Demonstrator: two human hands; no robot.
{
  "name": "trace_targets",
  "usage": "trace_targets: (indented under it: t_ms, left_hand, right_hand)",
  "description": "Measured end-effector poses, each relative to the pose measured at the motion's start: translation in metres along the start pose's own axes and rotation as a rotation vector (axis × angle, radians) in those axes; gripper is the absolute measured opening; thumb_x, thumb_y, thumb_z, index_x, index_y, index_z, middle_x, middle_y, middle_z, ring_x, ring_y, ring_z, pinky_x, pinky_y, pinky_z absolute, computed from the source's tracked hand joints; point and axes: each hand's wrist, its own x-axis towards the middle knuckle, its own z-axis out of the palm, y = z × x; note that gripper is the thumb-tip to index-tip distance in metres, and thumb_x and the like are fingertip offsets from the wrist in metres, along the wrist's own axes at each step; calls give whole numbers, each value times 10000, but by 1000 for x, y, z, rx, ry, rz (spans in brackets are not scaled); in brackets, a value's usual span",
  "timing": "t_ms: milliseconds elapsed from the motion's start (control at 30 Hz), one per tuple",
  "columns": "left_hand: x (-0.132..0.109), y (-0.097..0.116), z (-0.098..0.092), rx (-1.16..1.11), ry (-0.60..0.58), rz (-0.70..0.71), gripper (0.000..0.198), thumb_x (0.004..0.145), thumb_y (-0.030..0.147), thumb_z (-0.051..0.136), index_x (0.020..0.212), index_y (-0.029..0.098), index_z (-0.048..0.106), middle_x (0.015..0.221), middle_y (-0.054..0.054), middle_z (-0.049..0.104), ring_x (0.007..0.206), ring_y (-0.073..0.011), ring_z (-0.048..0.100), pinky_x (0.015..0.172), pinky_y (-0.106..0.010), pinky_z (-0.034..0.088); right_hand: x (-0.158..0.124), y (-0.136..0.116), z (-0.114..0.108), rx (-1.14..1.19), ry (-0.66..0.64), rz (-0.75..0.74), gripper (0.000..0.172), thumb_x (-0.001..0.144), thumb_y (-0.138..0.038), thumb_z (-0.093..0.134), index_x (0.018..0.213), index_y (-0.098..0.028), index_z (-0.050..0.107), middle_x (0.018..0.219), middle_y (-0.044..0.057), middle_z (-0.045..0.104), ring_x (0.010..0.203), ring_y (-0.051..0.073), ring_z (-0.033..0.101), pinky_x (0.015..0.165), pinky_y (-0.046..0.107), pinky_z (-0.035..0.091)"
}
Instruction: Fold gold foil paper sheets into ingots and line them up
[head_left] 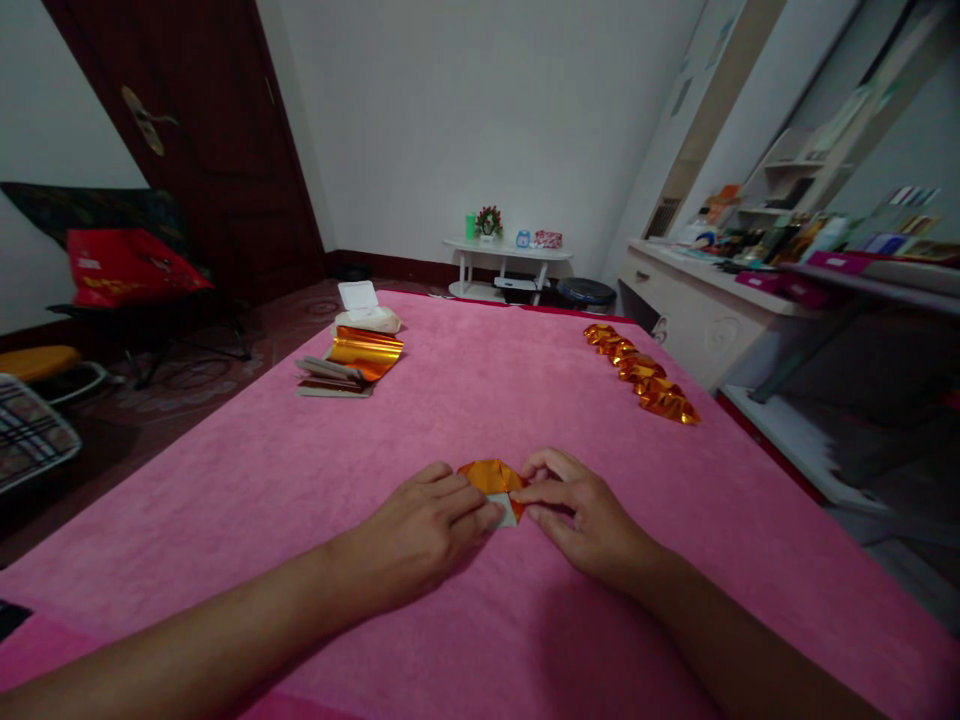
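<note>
A partly folded sheet of gold foil paper [491, 477] lies on the pink cloth in front of me, its pale backing showing along the near side. My left hand [442, 515] covers its left end, fingers closed together and thumb on the pale part. At the right end, my right hand [574, 505] pinches the folded edge with thumb and fingertips. The undersides of the fingers are hidden. Farther off on the left sits a stack of foil sheets [334, 375], with one gold sheet [367, 350] curling up on top. A row of folded gold foil pieces [641, 375] runs along the right side.
The pink cloth [480, 390] covers the wide surface under my hands. Behind the foil stack stands an open white container [367, 308]. Against the wall is a small white table [506, 250] with flowers; a cluttered counter [690, 262] stands right, a red bag [135, 268] left.
</note>
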Motion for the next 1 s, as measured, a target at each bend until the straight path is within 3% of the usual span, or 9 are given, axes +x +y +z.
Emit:
trace_targets:
  t_ms: [400, 567, 667, 833, 1000]
  left_hand:
    - [11, 7, 3, 6, -44, -47, 265, 944, 269, 406, 1164, 198, 535, 1011, -70, 569, 923, -192, 517, 704, -331, 330]
    - [11, 8, 4, -28, -44, -62, 281, 945, 268, 398, 1181, 207, 539, 1214, -81, 534, 1074, -204, 490, 768, -322, 359]
    - [11, 8, 5, -24, -68, -55, 310, 951, 271, 386, 1227, 224, 518, 1241, -65, 553, 1068, -217, 498, 764, -345, 341]
    - [10, 8, 4, -44, -112, -76, 325, 960, 275, 365, 1257, 248, 493, 1264, -27, 558, 1071, -215, 507, 776, -363, 325]
    - [10, 8, 4, -51, -101, -73, 322, 953, 258, 379, 1250, 248, 505, 1274, -36, 555, 1068, -214, 514, 780, -359, 331]
  right_hand:
    - [-1, -1, 5, 54, -6, 119, 302, 756, -67, 594, 936, -266, 732, 951, 31, 553, 865, 150, 536, 775, 302, 457]
    - [-1, -3, 3, 53, 1, 113, 280, 743, -75, 595, 910, -251, 732, 964, 36, 571, 880, 159, 547, 794, 315, 459]
    - [2, -2, 1, 155, 17, 134, 270, 749, -64, 549, 902, -217, 711, 951, 40, 602, 875, 154, 571, 793, 298, 466]
    - [8, 8, -1, 164, 181, 319, 131, 742, -97, 539, 782, -161, 646, 737, 8, 598, 661, 121, 548, 617, 235, 437]
    - [12, 16, 0, 105, 129, 363, 85, 735, -147, 579, 694, -162, 652, 659, -15, 562, 584, 102, 473, 537, 216, 370]
